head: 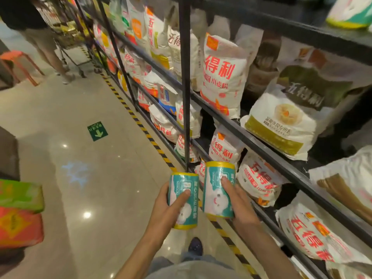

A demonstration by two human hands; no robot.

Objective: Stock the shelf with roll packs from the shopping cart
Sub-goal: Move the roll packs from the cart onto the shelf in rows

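My left hand (169, 206) grips a teal and white roll pack (184, 186) with yellow ends, held upright over the floor. Beside it, my right hand (239, 202) grips a second, matching roll pack (216, 190), a little higher and closer to the shelf. Both packs hang in front of the black metal shelf unit (261, 146) on the right, near its vertical post (185, 81). Another teal roll pack (350, 13) lies on the top shelf at the far right. No shopping cart shows in the view.
The shelves hold several white flour bags (223, 77) with red lettering. Yellow-black hazard tape (141, 125) runs along the shelf base. Green and orange packs (20, 214) sit at the left edge. A person (40, 37) and an orange stool (18, 61) stand down the aisle.
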